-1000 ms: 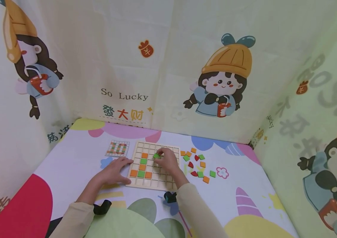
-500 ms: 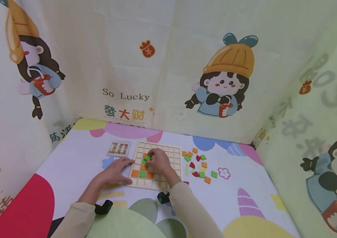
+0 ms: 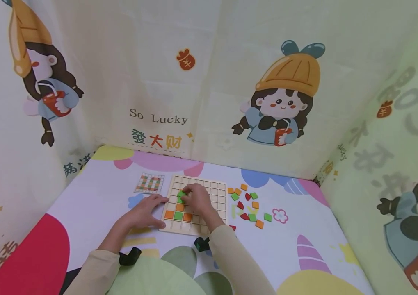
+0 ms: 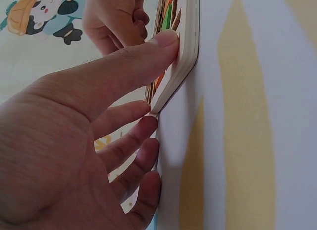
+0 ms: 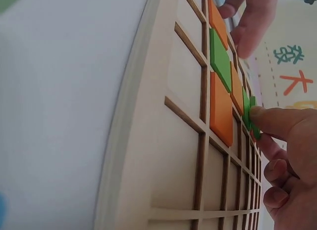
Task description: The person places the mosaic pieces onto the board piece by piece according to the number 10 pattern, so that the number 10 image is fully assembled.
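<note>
R hand (image 3: 196, 200) sits over the upper-left part of the wooden grid board (image 3: 219, 205), fingers curled, tips pinching a green tile (image 3: 181, 194) w/ its edge down on a cell near the board's left columns. Wrist view shows a fingertip (image 5: 258, 113) on that green tile, just past the row of orange and green tiles already seated.

L hand (image 3: 143, 212) lies flat and relaxed on the tabletop (image 3: 94, 205) at the board's left edge; fingers straight, thumb (image 4: 148, 52) pressing the board's side, other fingers along the corner. Holds nothing.

Placed tiles: orange/green squares in the left columns, incl. a bottom run orange-green-orange (image 3: 178, 215).

Around: pattern card (image 3: 149, 183) marked "10" lies just left of the board's top corner, apart from L hand. Loose tiles (image 3: 247, 203) — orange, green, some red curved ones — scattered right of the board, well apart from both hands. R forearm crosses the board's lower right part and hides some cells. Black wrist straps (image 3: 129, 257) show by both sleeves. Cartoon-print cloth walls (image 3: 231, 82) on three sides.
</note>
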`<state>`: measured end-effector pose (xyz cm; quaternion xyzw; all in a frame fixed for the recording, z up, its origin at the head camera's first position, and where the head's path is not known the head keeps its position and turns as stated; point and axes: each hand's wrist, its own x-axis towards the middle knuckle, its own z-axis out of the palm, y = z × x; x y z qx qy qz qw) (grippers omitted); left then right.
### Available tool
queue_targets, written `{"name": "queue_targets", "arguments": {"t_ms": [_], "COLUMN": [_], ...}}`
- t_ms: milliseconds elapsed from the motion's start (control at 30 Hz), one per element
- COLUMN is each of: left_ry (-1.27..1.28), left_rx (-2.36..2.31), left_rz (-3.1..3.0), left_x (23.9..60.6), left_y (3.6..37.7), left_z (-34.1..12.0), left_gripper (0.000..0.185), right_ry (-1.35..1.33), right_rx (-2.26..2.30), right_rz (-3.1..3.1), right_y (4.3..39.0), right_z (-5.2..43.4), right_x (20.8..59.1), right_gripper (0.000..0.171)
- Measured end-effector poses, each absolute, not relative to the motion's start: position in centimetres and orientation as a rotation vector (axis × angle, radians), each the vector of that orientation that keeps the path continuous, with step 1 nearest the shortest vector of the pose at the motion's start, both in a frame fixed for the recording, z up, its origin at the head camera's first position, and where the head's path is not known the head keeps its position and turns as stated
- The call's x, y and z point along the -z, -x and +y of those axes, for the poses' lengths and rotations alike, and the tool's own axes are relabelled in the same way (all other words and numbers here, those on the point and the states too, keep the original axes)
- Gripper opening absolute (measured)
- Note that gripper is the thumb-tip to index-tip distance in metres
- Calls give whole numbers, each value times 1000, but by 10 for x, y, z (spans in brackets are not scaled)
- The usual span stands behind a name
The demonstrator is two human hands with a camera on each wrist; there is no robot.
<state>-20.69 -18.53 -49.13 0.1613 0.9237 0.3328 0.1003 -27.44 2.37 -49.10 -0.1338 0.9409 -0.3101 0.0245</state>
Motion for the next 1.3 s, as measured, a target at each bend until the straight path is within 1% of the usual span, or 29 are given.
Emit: {"name": "queue_targets", "arguments": {"t_ms": [367, 667, 1000, 1300], "left_ry": [-467, -460, -422, -407], "left_rx": [-980, -990, -977, -973], "left_rz": [2745, 2742, 2735, 2748], "left_x": [493, 492, 494, 491], "left_y": [207, 206, 202, 203], "left_z": [-184, -183, -180, -181], "left_gripper": [82, 81, 80, 80], "right_ry": [281, 260, 252, 240], "right_rx": [1018, 1049, 1144, 1190], "right_rz": [2918, 2864, 2764, 2780], "right_y": [287, 298, 304, 306], "right_z": [26, 28, 30, 25], "right_x": [491, 491, 490, 488], "right_gripper": [14, 16, 11, 13]}}
